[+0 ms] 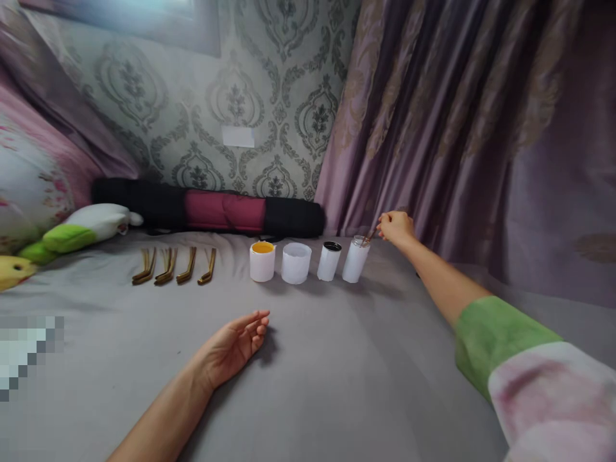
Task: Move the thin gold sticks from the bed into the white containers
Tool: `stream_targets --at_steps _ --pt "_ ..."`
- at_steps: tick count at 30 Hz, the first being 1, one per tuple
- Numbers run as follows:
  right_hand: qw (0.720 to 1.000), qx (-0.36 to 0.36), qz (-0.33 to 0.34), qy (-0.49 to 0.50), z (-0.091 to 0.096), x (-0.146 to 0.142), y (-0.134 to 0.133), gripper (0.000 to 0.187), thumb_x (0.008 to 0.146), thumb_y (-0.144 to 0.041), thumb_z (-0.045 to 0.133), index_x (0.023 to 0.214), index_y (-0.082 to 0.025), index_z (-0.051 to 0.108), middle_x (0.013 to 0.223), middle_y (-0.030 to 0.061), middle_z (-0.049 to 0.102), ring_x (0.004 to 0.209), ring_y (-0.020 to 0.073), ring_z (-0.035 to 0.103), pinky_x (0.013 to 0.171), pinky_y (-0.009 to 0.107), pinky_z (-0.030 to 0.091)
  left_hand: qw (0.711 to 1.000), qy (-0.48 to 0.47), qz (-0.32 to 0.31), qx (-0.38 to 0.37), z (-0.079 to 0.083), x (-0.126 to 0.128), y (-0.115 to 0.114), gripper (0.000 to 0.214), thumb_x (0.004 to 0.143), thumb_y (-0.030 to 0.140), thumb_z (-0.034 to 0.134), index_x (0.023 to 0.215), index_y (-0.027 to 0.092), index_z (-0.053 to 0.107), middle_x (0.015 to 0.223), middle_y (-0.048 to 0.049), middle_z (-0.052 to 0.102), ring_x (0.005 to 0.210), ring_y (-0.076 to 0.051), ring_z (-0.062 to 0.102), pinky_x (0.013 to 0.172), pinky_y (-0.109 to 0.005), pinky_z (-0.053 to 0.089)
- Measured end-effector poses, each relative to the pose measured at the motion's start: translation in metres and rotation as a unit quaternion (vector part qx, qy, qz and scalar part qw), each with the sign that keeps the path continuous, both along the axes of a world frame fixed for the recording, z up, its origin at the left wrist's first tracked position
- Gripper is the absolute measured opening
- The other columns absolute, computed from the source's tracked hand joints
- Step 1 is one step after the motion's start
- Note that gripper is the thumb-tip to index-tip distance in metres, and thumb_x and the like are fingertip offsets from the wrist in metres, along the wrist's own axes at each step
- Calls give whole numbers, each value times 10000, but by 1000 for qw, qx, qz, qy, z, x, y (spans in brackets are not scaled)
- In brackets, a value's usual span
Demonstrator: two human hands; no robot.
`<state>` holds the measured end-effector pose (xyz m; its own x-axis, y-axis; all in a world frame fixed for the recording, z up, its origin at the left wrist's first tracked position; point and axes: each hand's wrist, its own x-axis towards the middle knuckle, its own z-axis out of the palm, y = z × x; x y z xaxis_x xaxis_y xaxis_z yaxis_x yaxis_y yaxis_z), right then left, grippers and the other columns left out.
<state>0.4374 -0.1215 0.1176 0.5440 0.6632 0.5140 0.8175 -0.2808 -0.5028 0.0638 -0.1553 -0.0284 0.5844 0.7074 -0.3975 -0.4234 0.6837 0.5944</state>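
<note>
**Grey sheet, white cups: right hand pinching a stick at the end cup**

The right hand [395, 228] is reaching far forward over the grey sheet [337, 385], its fingers closing in a pinch on a thin stick [369, 236]. The stick is slanting down, with its lower end sitting at the mouth of the end cup [355, 260]. How deep it goes cannot be told, as it is too small to see. This cup is standing upright at the right end of a row of four white cups near the back of the sheet, close to the purple curtain [457, 128].

Just to its left, the black-rimmed cup [329, 261] is standing. Next come the wide cup [296, 263] and the yellow-filled cup [262, 261], all upright and just beside one another.

The left hand [235, 343] is lying well apart from the row, nearer the person. It is resting on the sheet with the palm turned up and the fingers loosely spread, holding nothing.

Further left, four bent gold pieces [174, 265] are lying side by side on the sheet. A black and red roll [212, 210] is lying behind them along the patterned wall, and a green and white plush toy [86, 230] is resting at the left edge.
</note>
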Motion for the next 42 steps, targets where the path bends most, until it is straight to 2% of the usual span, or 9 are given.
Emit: stream_targets --at_steps 8,19,28,42 --pt "999 -30 16 20 -8 -4 3 261 819 -233 372 757 -125 601 617 52 637 430 86 566 404 169 434 1000 -5 -1 1 0 0 1 178 726 97 535 903 76 537 724 -45 567 546 -59 529 469 -159 466" --pt "997 -41 0 63 -22 -6 7 244 802 -237 402 797 -118 614 643 65 648 418 86 559 358 162 417 1000 -3 2 -1 1 0 1 157 728 86 529 883 78 549 723 -50 563 545 -61 527 466 -161 470" --pt "996 -44 -3 77 -21 -11 3 269 797 -223 403 694 -112 625 591 64 643 346 71 510 341 168 408 1000 -8 0 -4 2 1 0 143 736 91 520 874 78 551 737 -57 564 549 -64 528 471 -166 473" --pt "993 -29 -6 114 -23 -16 -1 182 770 -232 500 704 -105 612 544 58 633 393 79 549 399 163 447 1000 1 1 -4 3 1 -1 173 715 91 547 887 73 548 728 -44 556 546 -56 515 467 -160 462"
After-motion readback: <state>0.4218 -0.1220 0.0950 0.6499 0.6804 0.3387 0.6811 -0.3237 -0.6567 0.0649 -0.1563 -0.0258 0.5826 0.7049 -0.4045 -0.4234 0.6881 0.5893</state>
